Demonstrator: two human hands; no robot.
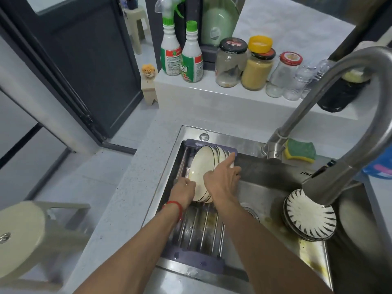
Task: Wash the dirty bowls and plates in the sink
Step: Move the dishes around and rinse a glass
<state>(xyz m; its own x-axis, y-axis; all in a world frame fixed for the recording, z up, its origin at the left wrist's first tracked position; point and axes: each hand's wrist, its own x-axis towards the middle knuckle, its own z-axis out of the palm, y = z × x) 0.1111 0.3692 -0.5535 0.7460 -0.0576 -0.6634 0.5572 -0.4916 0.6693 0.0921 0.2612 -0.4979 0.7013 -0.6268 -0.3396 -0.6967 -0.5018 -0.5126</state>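
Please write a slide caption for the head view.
Both hands steady cream plates on the sink rack.

pale tiled floor | dark door | beige stool | white ledge

On the ledge at the top of the frame stand two spray bottles, three jars and upturned glasses, with a black bag at the right. A green-and-yellow sponge lies right of centre. A pale stool sits at lower left, another at upper left.
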